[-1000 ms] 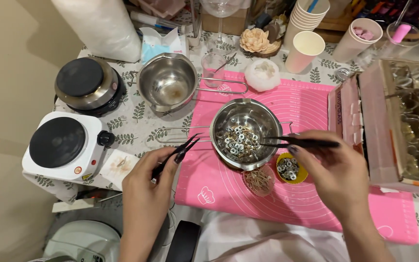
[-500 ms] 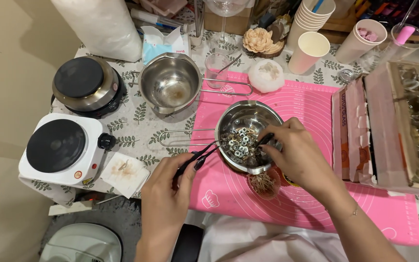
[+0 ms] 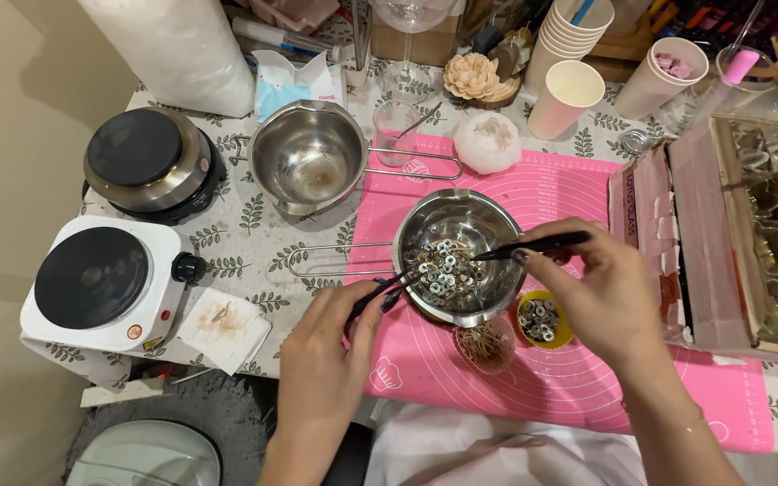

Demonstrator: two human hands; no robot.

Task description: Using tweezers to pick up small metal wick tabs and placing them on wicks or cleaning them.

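Steel pot [image 3: 461,236]: between both hands on the pink mat [image 3: 569,378], holding small metal rings [image 3: 443,268]
Left hand [image 3: 326,346]: pinches black tweezers [image 3: 380,292], tips at the rings
Right hand [image 3: 601,292]: pinches a second black pair [image 3: 533,245]; half a second ago it covered the pot, now it sits back
Yellow cup [image 3: 540,319]: more rings

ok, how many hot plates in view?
2, both at the table's left: a round steel-rimmed hot plate at the back and a white square hot plate in front of it. None seem hidden.
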